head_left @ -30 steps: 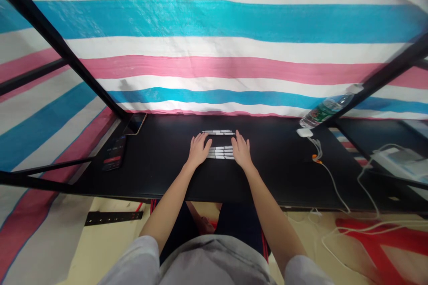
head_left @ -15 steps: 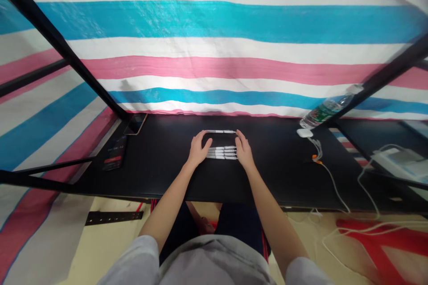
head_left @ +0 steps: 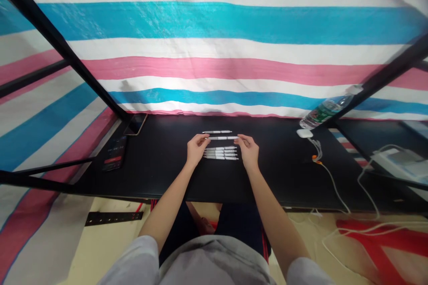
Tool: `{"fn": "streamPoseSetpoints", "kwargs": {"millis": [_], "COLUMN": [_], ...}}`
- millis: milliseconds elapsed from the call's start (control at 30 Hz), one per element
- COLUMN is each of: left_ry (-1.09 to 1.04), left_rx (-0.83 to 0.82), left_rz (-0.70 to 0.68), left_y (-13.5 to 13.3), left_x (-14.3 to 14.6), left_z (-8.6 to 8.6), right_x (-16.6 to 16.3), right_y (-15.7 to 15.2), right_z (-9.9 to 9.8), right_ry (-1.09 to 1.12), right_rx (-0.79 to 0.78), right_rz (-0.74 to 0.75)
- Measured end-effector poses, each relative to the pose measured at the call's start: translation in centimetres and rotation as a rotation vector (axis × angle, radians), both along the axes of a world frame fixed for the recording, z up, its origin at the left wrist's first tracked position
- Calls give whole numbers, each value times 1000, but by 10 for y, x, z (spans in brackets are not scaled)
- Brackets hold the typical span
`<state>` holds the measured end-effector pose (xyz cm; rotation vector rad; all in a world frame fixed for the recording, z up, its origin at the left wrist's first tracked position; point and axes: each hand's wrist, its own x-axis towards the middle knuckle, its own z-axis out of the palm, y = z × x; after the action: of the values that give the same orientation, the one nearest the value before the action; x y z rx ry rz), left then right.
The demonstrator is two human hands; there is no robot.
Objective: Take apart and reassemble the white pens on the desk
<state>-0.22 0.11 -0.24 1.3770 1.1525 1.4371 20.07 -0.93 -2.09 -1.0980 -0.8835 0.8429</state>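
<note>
A white pen point(head_left: 221, 138) runs level between my hands, pinched at both ends. My left hand point(head_left: 197, 148) is closed on its left end, and my right hand point(head_left: 248, 149) is closed on its right end. Just beyond it another pen point(head_left: 217, 132) lies on the black table point(head_left: 167, 156), parallel to the held one. Nearer to me, several white pens point(head_left: 220, 153) lie side by side in a close group between my wrists. The fingertips hide the very ends of the held pen.
Two phones, one dark with a lit screen point(head_left: 114, 153) and one by the back corner point(head_left: 135, 124), lie on the left. A plastic bottle point(head_left: 323, 113), a white charger point(head_left: 304, 133) and cables are at the right. Black frame bars point(head_left: 83, 71) and striped sheeting surround the table.
Both hands have drawn back slightly from the far pen, which now lies free on the table. They now hold another pen between them, just above the grouped pens.
</note>
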Motion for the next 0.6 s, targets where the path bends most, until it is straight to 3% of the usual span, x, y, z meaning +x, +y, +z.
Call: {"fn": "streamPoseSetpoints", "kwargs": {"millis": [133, 300, 600], "left_ry": [-87, -164, -114], "left_rx": [-109, -131, -114], "left_rz": [-28, -37, -72], "left_y": [-2, 0, -3], "left_x": [0, -1, 0], "left_z": [7, 8, 11], "right_x": [1, -1, -7], "right_y": [1, 0, -7], "right_z": [3, 10, 16], "right_ry": [117, 264, 229], "right_rx": [-42, -80, -150], "right_rz": [-14, 109, 250]}}
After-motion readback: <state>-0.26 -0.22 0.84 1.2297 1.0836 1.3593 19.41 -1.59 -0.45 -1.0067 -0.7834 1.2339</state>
